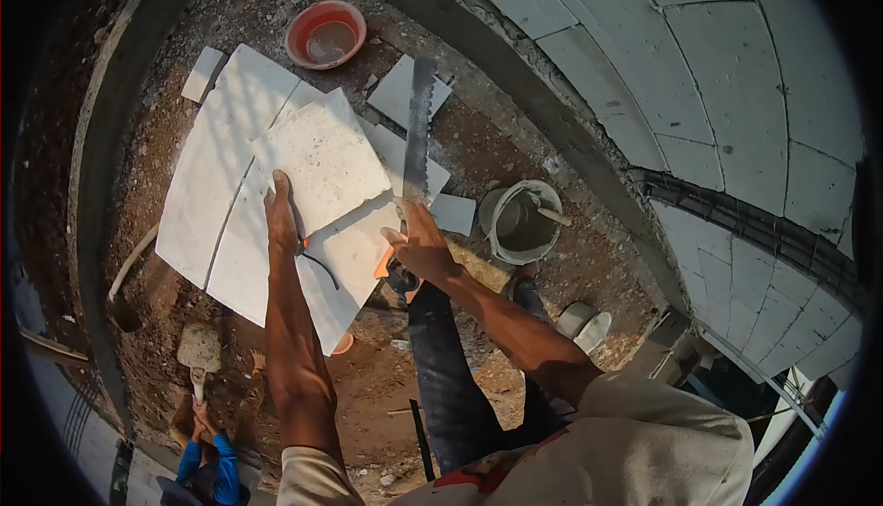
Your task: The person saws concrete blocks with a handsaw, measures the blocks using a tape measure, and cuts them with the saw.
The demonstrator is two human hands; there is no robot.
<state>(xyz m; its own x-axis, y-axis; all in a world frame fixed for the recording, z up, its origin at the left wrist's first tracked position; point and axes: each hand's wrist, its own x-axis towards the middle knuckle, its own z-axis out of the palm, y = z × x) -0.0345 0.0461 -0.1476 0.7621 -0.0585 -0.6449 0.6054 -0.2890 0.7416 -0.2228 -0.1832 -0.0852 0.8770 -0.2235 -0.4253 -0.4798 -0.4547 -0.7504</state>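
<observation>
white block (pixel 324 161) placed just ahead and right of left hand (pixel 280 210), ahead-left of right hand (pixel 425 247); left hand nearer. saw (pixel 419 120) pointed forward from right hand, long axis run past block's right corner; contact with block cannot be told. right hand curled closed around orange handle (pixel 384 262). left hand laid at block's near-left edge, fingers seen edge-on; opening, grip cannot be told.

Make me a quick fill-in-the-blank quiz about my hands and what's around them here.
1. Your right hand grips a ____ whose blade is toothed.
2. Your other hand, the ____ one, is at the edge of the uppermost white block.
3. The co-worker's sleeves are ____.
4. In the picture, the grey-filled bucket stands to the blade's ____.

Missing words: saw; left; blue; right.
</observation>
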